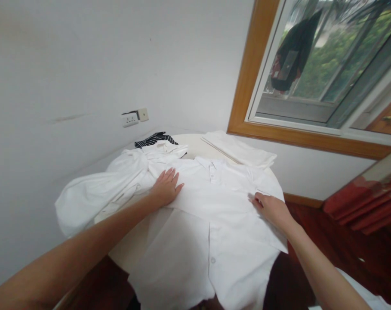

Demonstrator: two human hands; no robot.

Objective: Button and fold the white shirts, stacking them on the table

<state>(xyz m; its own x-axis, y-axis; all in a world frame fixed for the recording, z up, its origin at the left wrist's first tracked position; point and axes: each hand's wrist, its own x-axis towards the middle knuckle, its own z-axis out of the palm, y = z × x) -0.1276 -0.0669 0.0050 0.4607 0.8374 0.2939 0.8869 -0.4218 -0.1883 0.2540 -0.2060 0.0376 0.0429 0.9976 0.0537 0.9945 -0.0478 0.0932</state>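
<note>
A white button-up shirt [195,202] lies spread front side up across a round table, its collar toward the wall and its lower part hanging over the near edge. My left hand [166,187] rests flat on the shirt's left shoulder area, fingers spread. On the right side of the shirt, my right hand [271,209] has its fingers curled and pinched together at the fabric by the sleeve. Its fingertips are partly hidden. Left of my left hand is a bunched pile of white clothing [118,176], part of it sticking out past the table edge.
A folded white cloth [240,148] lies at the table's far right. Black striped fabric [155,138] sits at the back left. The pale table [130,249] stands against a wall with a socket [130,119]. A wood-framed window [240,94] and red curtain [359,202] are at right.
</note>
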